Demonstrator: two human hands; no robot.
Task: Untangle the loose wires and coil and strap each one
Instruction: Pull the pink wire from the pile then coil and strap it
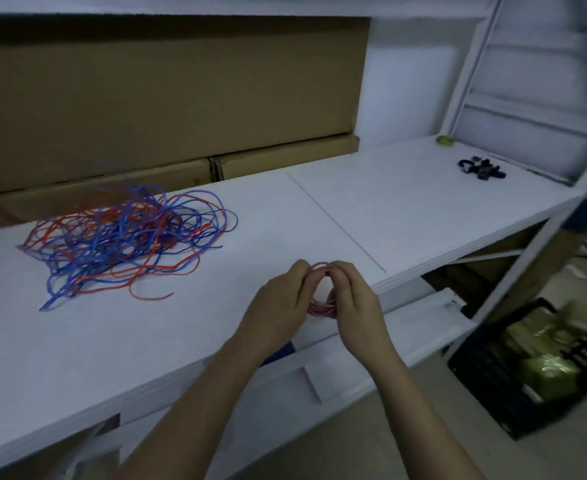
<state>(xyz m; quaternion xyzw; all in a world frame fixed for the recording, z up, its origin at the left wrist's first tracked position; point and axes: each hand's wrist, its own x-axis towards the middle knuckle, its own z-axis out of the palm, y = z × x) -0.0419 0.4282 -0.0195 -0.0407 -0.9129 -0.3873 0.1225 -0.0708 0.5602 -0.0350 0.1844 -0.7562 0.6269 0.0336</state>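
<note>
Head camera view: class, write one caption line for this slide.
Both hands, left and right, hold a small red wire coil above the white table, beside the tangled wires.

The scene is dim and bluish, with flat, even light that leaves only faint shadows under the tangled wires (125, 240) at nine o'clock and no glare on the white table (188, 334). Wide-angle distortion bends the table edge and the shelf frame (472, 74) at two o'clock. Blur softens the whole frame, heaviest toward three and four o'clock, where the black crate (527, 375) smears; the cardboard boxes (167, 98) at eleven o'clock look grainy.
</note>
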